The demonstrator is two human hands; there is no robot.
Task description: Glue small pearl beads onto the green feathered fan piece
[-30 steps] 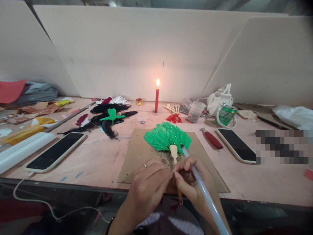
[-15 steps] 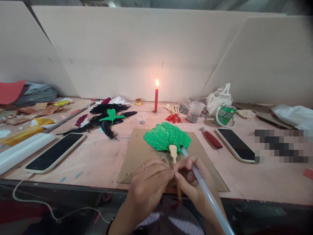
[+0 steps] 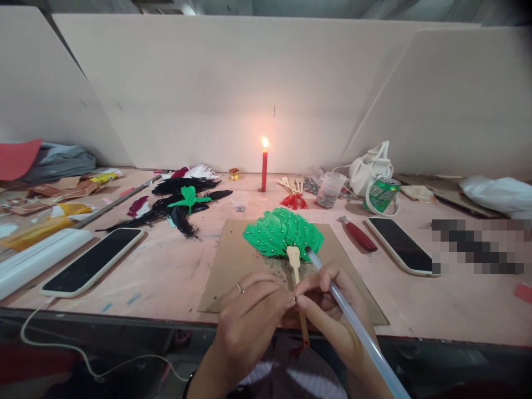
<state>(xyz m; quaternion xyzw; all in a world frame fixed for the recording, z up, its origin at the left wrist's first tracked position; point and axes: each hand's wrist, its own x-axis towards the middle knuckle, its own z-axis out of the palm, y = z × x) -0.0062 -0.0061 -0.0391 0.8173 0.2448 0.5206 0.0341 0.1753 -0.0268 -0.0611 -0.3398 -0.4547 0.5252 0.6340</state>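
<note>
A green feather fan (image 3: 282, 233) dotted with small shiny beads lies on a brown board (image 3: 230, 260), its pale wooden handle (image 3: 294, 260) pointing towards me. Over the lower handle, my left hand (image 3: 255, 305) has its fingers closed, thumb and fingertips pinched on something tiny beside the right fingertips. My right hand (image 3: 332, 305) holds a long translucent stick (image 3: 357, 324) with a dark tip, resting across the hand, while its thumb and forefinger meet the left fingertips. A tiny shiny speck shows between the two hands.
A lit red candle (image 3: 264, 172) stands behind the fan. Phones (image 3: 97, 260) lie left and right (image 3: 399, 244). Black feathers (image 3: 183, 213), a plastic cup (image 3: 330, 188), a green can (image 3: 382, 194) and a red-handled tool (image 3: 359, 235) surround the board.
The fingertips have parted slightly, and the tiny shiny speck shows between them. The stick's rear end has shifted a little to the right within my right hand.
</note>
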